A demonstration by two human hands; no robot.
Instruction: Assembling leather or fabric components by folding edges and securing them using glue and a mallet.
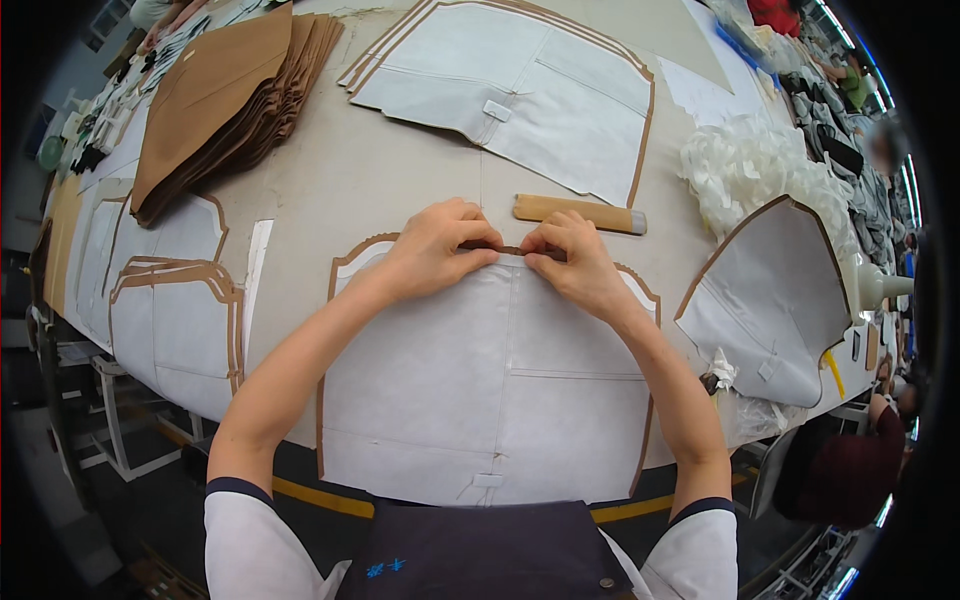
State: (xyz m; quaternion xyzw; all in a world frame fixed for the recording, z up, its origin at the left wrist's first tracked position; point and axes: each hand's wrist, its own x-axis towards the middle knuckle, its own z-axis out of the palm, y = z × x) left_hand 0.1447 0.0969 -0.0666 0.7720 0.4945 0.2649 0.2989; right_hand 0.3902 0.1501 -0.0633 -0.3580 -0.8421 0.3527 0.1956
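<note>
A large panel (430,390) lies in front of me, pale grey-white on its upper side, with brown edges and stitched seams. At the middle of its far edge, my left hand (445,245) pinches the brown border between thumb and fingers. Close beside it, my right hand (575,262) pinches the same border, thumb toward me. A short stretch of the folded brown edge (511,250) shows between the two hands. Just beyond my right hand lies a flat tan bar (560,208) with a grey end. Part of the border is hidden under my fingers.
Similar panels (450,70) are stacked at the far side, others (180,325) at the left. A pile of brown pieces (215,90) stands far left. At right are a curved panel (770,290) and crumpled whitish material (745,170). The table's near edge runs beneath my panel.
</note>
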